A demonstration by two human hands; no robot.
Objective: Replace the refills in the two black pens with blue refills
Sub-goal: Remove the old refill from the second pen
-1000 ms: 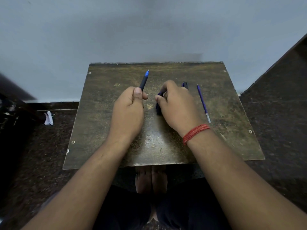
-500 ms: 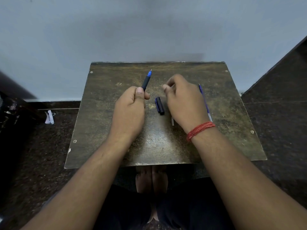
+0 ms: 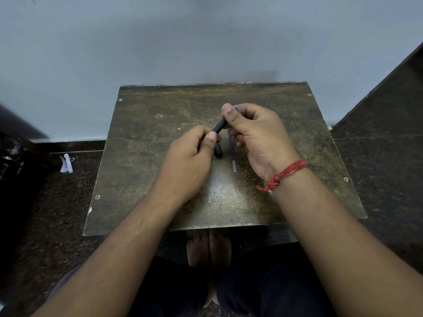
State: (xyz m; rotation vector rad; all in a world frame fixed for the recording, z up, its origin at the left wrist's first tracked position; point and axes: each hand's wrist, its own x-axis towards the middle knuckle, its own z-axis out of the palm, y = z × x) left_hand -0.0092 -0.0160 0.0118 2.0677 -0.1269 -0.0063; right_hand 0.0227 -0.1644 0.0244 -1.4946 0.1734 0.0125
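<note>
Wall, pale grey, fills the top of the view above a dark speckled floor. Against it stands a worn brown board with screws at its corners. Both forearms reach in over the board. The left hand is clenched round the lower end of a black pen, thumb pressed on the barrel. The right hand, a red thread tied at its wrist, pinches the pen's upper end between thumb and forefinger; a trace of blue shows at the pen's tip beside the thumb. The pen slants up and to the right between the two hands, above the board. Under the hands a blue refill lies on the board, and just left of it a dark cap. A scrap of white paper sits on the floor to the left.
</note>
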